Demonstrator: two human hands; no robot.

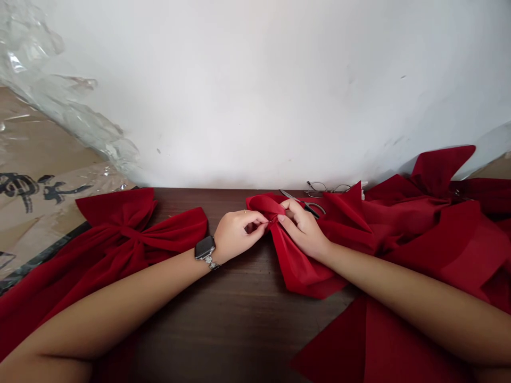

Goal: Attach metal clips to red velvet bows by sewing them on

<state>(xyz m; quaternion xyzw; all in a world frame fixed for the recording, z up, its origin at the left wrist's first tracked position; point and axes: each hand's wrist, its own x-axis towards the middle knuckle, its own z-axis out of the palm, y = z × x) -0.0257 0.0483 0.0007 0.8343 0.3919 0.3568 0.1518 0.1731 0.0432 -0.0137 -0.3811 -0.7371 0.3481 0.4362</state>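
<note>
Where the two forearms meet over the dark table (239, 324), a red fabric piece (297, 268) is laid, gathered at its middle. That gather is pinched by the left hand (238, 234), thumb and forefinger closed on the folds, and is clamped from the other side by the curled fingers of the right hand (304, 230). The cloth is judged light, soft and limp, likely to slip out of its pleats unless taken at that narrow waist. Left of the piece a finished red bow (131, 234) is spread; right of it loose red cloth (439, 234) is heaped, crowding the right forearm. Just behind it scissors (312, 210) and spectacles (319, 187) are seen, and far left a plastic-wrapped carton (35, 181).
</note>
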